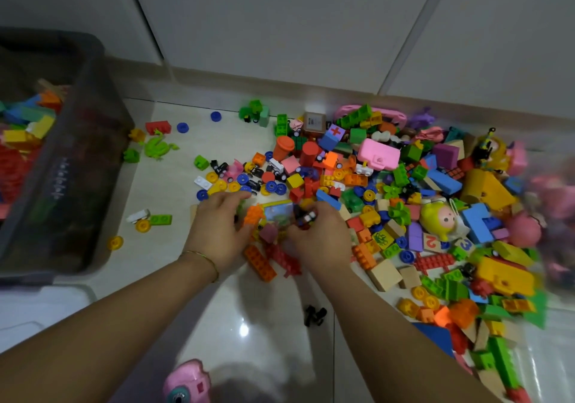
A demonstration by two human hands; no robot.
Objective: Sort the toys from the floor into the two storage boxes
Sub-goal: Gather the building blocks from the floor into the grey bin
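- Toys lie heaped on the floor, middle and right
- Hands are close together at the heap's near edge to pick bits: right hand curls round a small dark car; left hand grip I cannot tell
- Grey box sits left, close for dropping bricks in

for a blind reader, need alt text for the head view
A person's left hand and right hand reach into a pile of colourful blocks, wheels and toys on a tiled floor; the right hand pinches a small dark toy. A dark storage box at left holds blocks.
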